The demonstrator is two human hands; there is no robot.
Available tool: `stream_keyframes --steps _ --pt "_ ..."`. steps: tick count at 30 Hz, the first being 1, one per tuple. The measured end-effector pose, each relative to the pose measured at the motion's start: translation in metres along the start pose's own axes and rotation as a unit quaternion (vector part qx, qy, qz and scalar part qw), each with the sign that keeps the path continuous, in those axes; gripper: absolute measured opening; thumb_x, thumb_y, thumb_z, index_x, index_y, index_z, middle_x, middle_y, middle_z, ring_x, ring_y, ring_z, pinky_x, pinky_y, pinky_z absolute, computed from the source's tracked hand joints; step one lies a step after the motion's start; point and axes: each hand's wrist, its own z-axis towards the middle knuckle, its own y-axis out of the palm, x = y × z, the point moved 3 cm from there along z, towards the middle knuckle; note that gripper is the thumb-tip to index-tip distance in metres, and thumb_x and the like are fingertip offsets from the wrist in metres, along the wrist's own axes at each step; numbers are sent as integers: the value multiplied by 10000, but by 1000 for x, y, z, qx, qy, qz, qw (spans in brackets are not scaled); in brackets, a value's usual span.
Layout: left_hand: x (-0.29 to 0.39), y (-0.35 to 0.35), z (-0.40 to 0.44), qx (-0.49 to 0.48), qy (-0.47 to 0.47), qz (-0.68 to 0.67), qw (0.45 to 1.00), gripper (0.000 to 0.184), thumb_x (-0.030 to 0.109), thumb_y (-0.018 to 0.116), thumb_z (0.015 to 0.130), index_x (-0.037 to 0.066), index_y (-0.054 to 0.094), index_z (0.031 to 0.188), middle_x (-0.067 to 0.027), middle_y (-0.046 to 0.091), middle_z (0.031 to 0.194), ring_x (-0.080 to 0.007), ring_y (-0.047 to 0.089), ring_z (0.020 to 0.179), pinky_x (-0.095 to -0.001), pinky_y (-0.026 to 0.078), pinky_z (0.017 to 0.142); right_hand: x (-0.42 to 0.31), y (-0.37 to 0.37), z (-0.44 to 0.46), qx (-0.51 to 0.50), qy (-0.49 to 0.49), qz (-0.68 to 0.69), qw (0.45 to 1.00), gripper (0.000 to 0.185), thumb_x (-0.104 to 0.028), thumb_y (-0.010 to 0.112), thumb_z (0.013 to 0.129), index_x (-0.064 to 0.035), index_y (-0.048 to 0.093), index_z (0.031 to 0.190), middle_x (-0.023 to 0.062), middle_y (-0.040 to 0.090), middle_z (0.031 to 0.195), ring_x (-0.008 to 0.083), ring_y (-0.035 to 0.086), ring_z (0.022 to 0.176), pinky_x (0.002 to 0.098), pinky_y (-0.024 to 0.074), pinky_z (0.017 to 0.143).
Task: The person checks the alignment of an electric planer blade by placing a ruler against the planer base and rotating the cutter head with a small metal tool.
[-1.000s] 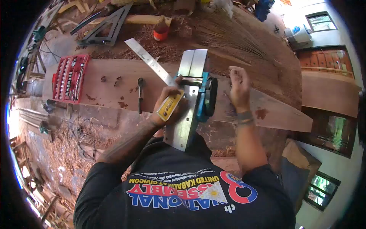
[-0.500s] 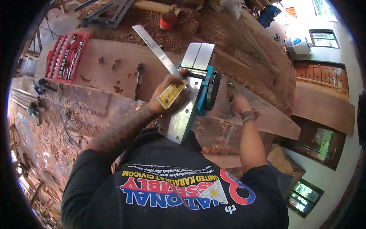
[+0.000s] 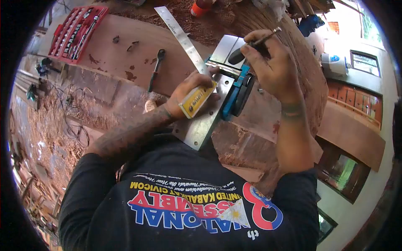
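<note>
My left hand is closed around the yellow-labelled stock of a try square, its steel blade pointing up and left. That hand lies against the metal sole of a teal electric planer, which is turned sole up close to my chest. My right hand is raised over the planer's far end. Its fingers are closed on a screwdriver with a dark rounded handle; the thin metal shaft points up and right. The handle end is near the planer's blade slot; I cannot tell whether they touch.
On the wooden board lie a ratchet wrench and several small dark parts. A red socket set sits at the far left. An orange container stands among wood shavings at the back. A cable lies at left.
My right hand has come up from the board to above the planer, now with the screwdriver in it. My left hand still holds the try square; the planer and view have shifted slightly.
</note>
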Motion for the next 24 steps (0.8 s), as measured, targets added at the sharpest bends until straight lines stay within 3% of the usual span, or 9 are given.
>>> stream_keyframes --steps 4,10,12,16,20,24 --pt "2 10 -5 31 -36 17 999 427 137 886 938 144 572 1227 -143 694 1243 -360 670 1238 -503 471 1135 19 27 27 -65 -94 -18 993 242 -228 772 995 -22 703 1099 197 733 961 395 745 904 436 580 820" --pt "19 5 -5 24 -66 76 995 399 222 859 972 169 575 1247 -82 694 1138 -314 700 1178 -653 302 1266 19 59 43 -91 -116 -5 989 239 -232 763 996 -27 691 1095 218 727 972 454 723 941 491 573 831" --pt "16 9 -6 29 -74 74 994 401 234 862 972 167 578 1248 -76 690 1115 -313 698 1211 -660 291 1271 25 69 46 -103 -124 -13 987 248 -240 768 992 -31 691 1101 220 731 973 458 724 942 496 573 829" --pt "15 9 -5 22 -95 68 993 416 250 874 961 164 581 1244 -87 725 1182 -338 691 1258 -659 298 1264 30 71 49 -101 -142 -52 983 244 -241 777 984 -40 694 1094 210 739 954 442 734 920 487 577 813" --pt "19 -1 3 0 -29 126 992 417 232 880 949 171 586 1237 -153 718 1410 -400 626 1375 -621 343 1243 -5 25 38 -31 -96 -10 995 210 -222 771 982 -43 700 1067 193 737 922 408 741 879 460 581 794" --pt "10 -1 6 -7 -30 79 996 411 217 890 942 179 594 1226 -186 679 1518 -443 544 1481 -564 384 1228 -3 11 22 -91 -95 -65 989 212 -216 769 984 -31 697 1059 189 732 924 397 739 871 446 579 790"
